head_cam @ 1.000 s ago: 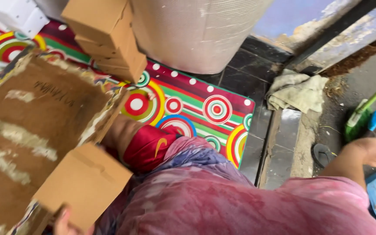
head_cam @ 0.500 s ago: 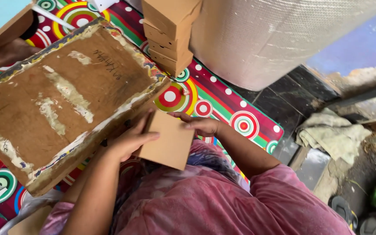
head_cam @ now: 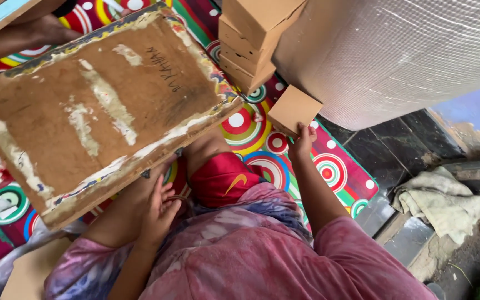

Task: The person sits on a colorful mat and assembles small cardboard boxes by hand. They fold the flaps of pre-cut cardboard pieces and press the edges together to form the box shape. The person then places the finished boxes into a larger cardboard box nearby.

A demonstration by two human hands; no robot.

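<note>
My right hand [head_cam: 303, 140] grips a small brown cardboard box [head_cam: 294, 109] by its near edge. It holds the box just above the colourful mat, beside the foot of a stack of similar boxes [head_cam: 249, 41]. My left hand [head_cam: 160, 206] rests with fingers apart on my thigh and holds nothing. It lies under the near edge of a worn brown wooden board [head_cam: 101, 105] that is propped over my lap. I sit in red shorts [head_cam: 223, 179] and a pink tie-dye shirt.
A large roll of bubble wrap [head_cam: 395, 55] stands right behind the box stack. Another person's arm [head_cam: 26, 34] reaches in at top left. A mat with coloured circles [head_cam: 334, 166] covers the floor, with black tiles [head_cam: 395, 136] and a crumpled cloth [head_cam: 445, 200] to the right.
Both hands held the small box in front of me. My right hand has since carried it out toward the stack, and my left hand has let go and dropped to my thigh.
</note>
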